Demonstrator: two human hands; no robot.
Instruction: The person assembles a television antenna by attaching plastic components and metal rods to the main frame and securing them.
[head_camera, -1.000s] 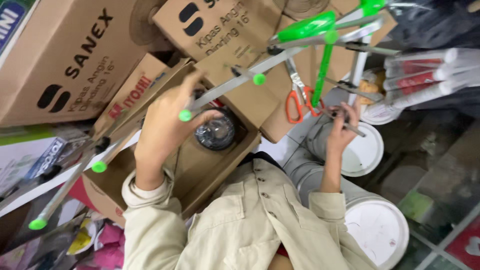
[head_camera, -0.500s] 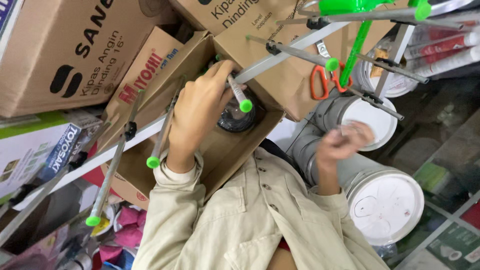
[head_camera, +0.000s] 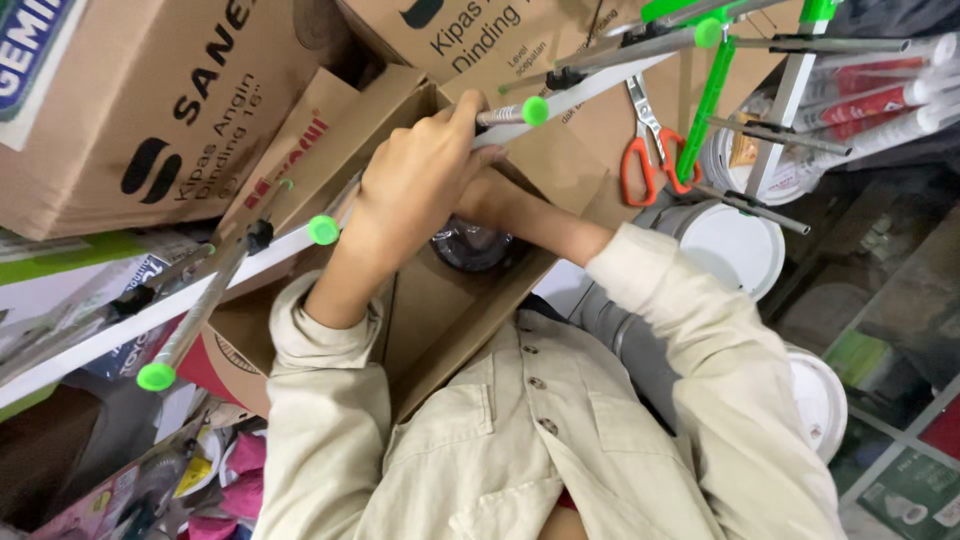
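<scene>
The left hand (head_camera: 415, 190) sits at the centre of the frame, its fingers (head_camera: 462, 112) clamped on a grey metal rod (head_camera: 505, 115) that ends in a green cap (head_camera: 535, 110). The rod belongs to a folding rack (head_camera: 290, 240) of white bars and grey rods that runs from the lower left of the frame to the upper right, crossing over an open carton (head_camera: 440, 320). More green caps show on it at the centre left (head_camera: 323, 229) and lower left (head_camera: 156, 377).

The right hand (head_camera: 490, 200) is just beside the left, right of and below it, reaching into the carton's mouth. The left hand covers most of it, so I cannot tell whether its fingers are apart or together. Directly below both hands, inside the carton, lies a dark round part (head_camera: 470, 245) wrapped in clear film.

Both arms wear cream sleeves (head_camera: 680, 330) of a buttoned shirt that fills the lower middle of the frame.

Large brown boxes (head_camera: 150, 110) are stacked across the upper left and top. Red-handled scissors (head_camera: 650, 150) hang in the upper right, near a green bar (head_camera: 705, 110) of the rack. White buckets with lids (head_camera: 735, 245) stand at the right, one at the centre right and another lower (head_camera: 820, 400). Rolled tubes with red print (head_camera: 880, 100) lie at the upper right edge.
</scene>
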